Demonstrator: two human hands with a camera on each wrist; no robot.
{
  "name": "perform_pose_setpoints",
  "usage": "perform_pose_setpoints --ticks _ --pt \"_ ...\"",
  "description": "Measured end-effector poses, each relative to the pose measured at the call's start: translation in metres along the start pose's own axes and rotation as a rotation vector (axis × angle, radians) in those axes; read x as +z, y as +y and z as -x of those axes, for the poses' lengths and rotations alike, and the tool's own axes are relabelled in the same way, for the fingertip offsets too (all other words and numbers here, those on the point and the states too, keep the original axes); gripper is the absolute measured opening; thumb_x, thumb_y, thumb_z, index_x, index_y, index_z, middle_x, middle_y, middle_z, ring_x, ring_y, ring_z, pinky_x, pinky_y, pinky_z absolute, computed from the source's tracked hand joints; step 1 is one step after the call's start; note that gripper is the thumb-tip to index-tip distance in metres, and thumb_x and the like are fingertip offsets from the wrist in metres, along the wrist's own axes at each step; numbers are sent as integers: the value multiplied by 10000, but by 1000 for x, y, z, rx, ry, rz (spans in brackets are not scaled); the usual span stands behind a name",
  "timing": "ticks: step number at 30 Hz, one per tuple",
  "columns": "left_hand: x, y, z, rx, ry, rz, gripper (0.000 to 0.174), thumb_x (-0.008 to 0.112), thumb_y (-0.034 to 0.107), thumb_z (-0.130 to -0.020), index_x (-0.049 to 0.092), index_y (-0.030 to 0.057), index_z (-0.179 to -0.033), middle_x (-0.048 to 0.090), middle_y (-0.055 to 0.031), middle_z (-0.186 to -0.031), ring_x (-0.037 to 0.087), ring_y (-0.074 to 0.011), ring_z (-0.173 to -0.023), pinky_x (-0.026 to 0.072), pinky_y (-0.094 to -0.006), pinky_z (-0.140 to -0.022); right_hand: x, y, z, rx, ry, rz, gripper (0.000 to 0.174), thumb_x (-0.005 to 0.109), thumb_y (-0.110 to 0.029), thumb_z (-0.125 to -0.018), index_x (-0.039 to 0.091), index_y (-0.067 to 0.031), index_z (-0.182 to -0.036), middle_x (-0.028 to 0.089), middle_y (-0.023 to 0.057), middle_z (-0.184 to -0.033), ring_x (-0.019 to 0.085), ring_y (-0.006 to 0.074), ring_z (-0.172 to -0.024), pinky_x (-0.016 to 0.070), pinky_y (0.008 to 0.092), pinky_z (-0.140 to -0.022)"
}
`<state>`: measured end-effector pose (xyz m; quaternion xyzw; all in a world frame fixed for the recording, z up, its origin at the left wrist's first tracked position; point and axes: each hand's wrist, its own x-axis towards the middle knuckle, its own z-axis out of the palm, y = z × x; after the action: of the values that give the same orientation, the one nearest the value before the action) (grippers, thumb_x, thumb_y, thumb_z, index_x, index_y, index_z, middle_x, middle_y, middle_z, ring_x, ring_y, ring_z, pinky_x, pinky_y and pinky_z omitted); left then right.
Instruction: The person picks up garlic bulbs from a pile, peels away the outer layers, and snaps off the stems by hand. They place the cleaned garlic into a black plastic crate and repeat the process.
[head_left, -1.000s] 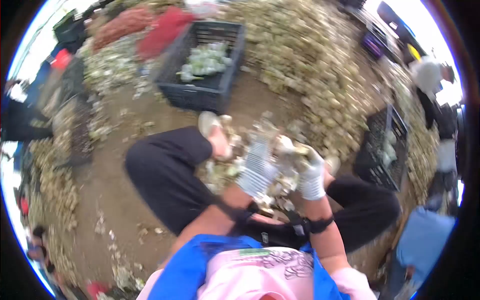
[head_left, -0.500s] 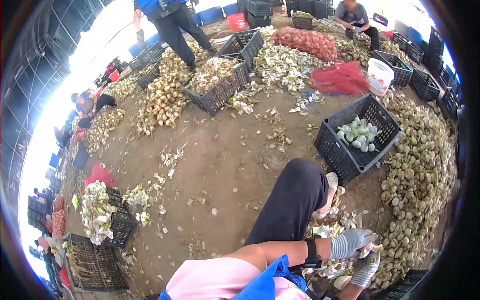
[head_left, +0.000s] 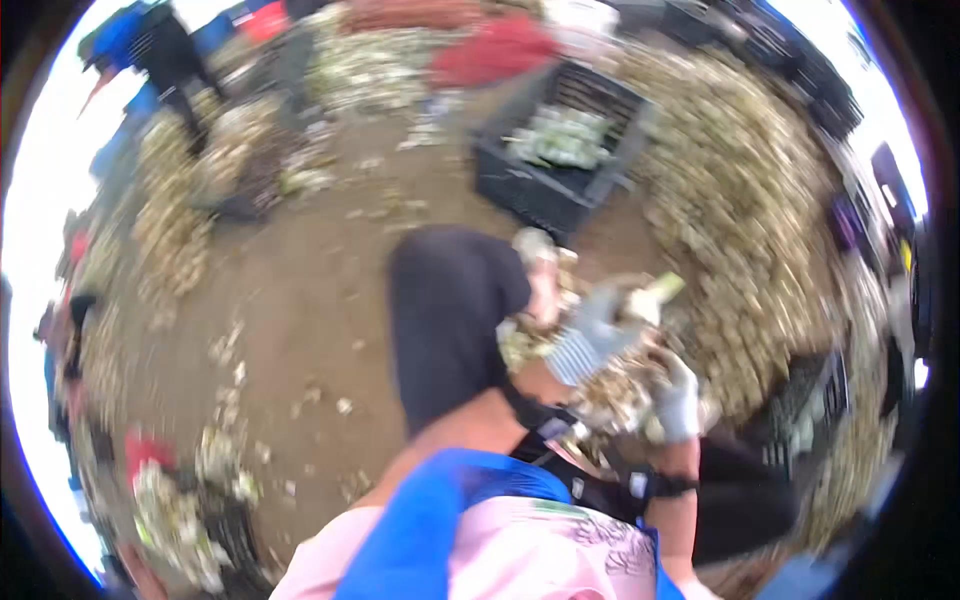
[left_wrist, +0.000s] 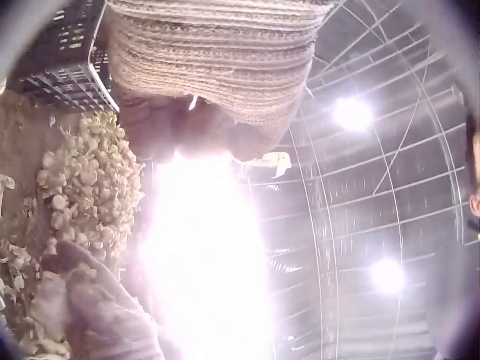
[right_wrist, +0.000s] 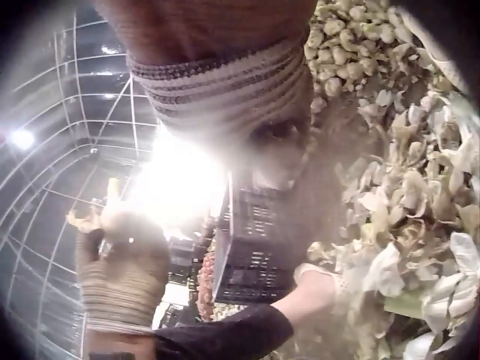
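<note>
Pale garlic bulb [head_left: 648,296], stalk end poking up, is sitting in the left grip [head_left: 592,338], just right of centre in the head view, above the lap. Left grip, in a striped knit glove, is curling tight round the bulb. The right wrist view is showing it as a fist with the stalk sticking out the top. Right grip [head_left: 680,398], gloved too, is hovering at 5 o'clock of the bulb, close by. Blur is hiding it, so cannot tell how open it is or whether it is holding anything. Husk scraps [head_left: 612,392] are lying under both. Black trouser leg [head_left: 445,310] is bending at 9 o'clock. Black crate [head_left: 530,190] with peeled bulbs [head_left: 562,135] is standing at 11 o'clock on the dirt floor [head_left: 300,290]. Garlic heap [head_left: 745,215] is spreading from 1 to 4 o'clock.
</note>
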<state>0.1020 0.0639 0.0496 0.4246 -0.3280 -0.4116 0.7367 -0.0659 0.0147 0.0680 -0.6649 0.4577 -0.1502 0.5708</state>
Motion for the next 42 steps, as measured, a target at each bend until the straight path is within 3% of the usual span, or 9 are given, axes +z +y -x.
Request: perform_pose_setpoints --ticks 2,4,6,15,24,31,37,40,42 --pt "-3 -8 4 105 3 -161 435 626 99 -762 473 -17 -1152 566 -95 -955 547 -136 -841 472 -263 -725 -5 14 2 -350 -33 368 481 688 -138 -684 546 -21 -1129 590 151 -1032 564 308 -941 462 346 -818" --pt "-4 -2 5 221 -71 -380 481 652 174 -759 469 -23 -1158 567 -130 -1007 552 -172 -892 465 -284 -753 -9 17 3 -694 91 547 492 673 -97 -716 502 4 -1167 545 81 -1025 563 147 -821 479 274 -739" --pt "0 1 2 234 -132 -551 508 672 223 -750 479 -22 -1150 566 -133 -1016 559 -208 -897 457 -304 -769 -11 5 -1 -159 72 -304 483 674 -172 -737 511 -9 -1161 550 58 -959 551 118 -789 469 252 -706" --pt "21 -5 13 391 -330 -775 353 605 105 -690 513 10 -1017 527 -182 -1010 517 -332 -939 425 -397 -815 -26 90 -55 -5 62 -947 189 536 -173 -856 549 -10 -951 590 80 -886 581 192 -727 506 304 -616" --pt "14 2 10 397 -339 -1044 672 713 162 -615 440 4 -1209 518 -180 -1092 532 -344 -978 451 -382 -826 -24 75 -45 -199 -14 -639 233 575 -232 -856 556 -41 -989 612 58 -890 592 167 -754 495 284 -664" --pt "32 -40 15 -97 -65 417 53 487 65 -848 540 58 -853 570 -37 -809 506 -134 -665 455 -289 -620 10 6 -2 -258 -38 -816 238 553 -153 -823 554 -2 -1007 595 123 -1001 598 203 -825 502 307 -723" --pt "15 -20 15 67 -265 -537 454 556 148 -856 406 41 -1271 492 -101 -1171 519 -177 -1027 458 -264 -842 -22 4 2 -191 319 -205 156 551 -74 -819 613 -25 -954 609 36 -809 557 89 -687 444 207 -594" --pt "36 -31 30 182 -263 -882 453 559 179 -873 398 34 -1270 448 -109 -1221 449 -199 -1120 414 -296 -910 -5 6 3 -656 306 216 155 535 32 -752 628 -27 -861 573 32 -719 527 88 -634 433 218 -566" --pt "28 -60 23 -6 -234 -401 452 552 197 -878 399 29 -1268 442 -116 -1235 407 -213 -1166 364 -325 -960 1 21 -1 -495 333 109 171 534 39 -740 632 -23 -865 578 40 -725 530 96 -642 435 227 -571"
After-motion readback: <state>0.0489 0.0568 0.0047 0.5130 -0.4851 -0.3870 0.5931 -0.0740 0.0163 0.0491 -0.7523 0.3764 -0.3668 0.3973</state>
